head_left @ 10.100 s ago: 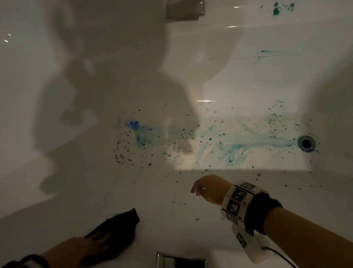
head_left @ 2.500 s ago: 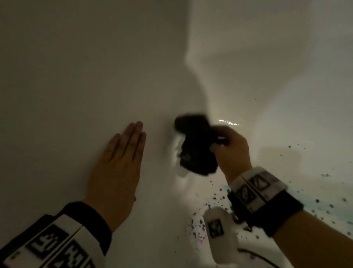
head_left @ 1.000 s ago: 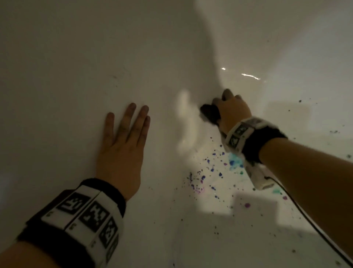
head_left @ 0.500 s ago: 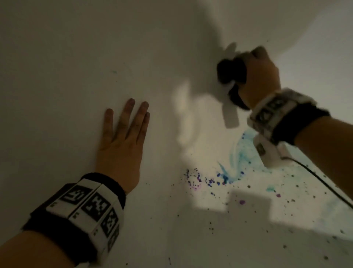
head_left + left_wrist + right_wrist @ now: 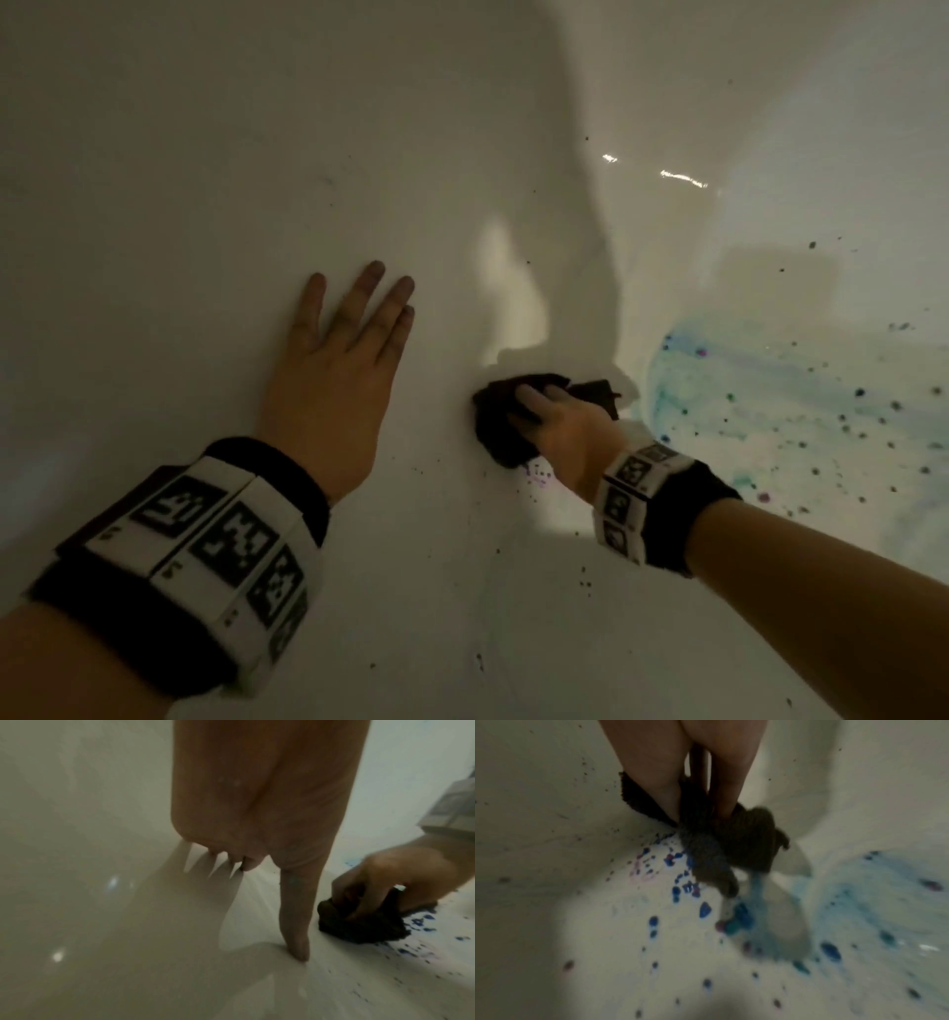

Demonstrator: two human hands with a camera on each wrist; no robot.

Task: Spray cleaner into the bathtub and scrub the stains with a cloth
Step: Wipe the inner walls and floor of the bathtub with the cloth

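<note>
The right hand (image 5: 567,429) grips a dark cloth (image 5: 500,429), with the fingers (image 5: 529,395) curled over the bunched fabric and the cloth pressed against the white bathtub (image 5: 205,154) surface. In the right wrist view the cloth (image 5: 731,841) hangs crumpled below the fingers (image 5: 664,787), one corner trailing toward a cluster of blue and purple stains (image 5: 680,882). A pale blue smear (image 5: 744,380) lies just right of the cloth on the lit part of the tub floor, surrounded by scattered dark specks (image 5: 847,426). A faint purple mark (image 5: 536,475) shows directly below the cloth. The left hand (image 5: 339,370) lies flat on the sloped tub wall, well apart from the cloth, with its fingers (image 5: 367,293) straight and slightly spread; it holds nothing. The left wrist view confirms the palm (image 5: 257,791) planted on the surface, one finger (image 5: 295,912) extended, and the right hand (image 5: 385,880) with the cloth (image 5: 365,925) beside blue spots (image 5: 421,921). Each wrist carries a black band with white marker tiles (image 5: 221,545). The shaded wall beyond the left hand is mostly free of colour; two bright glints (image 5: 667,174) mark the curved corner above the right hand.
</note>
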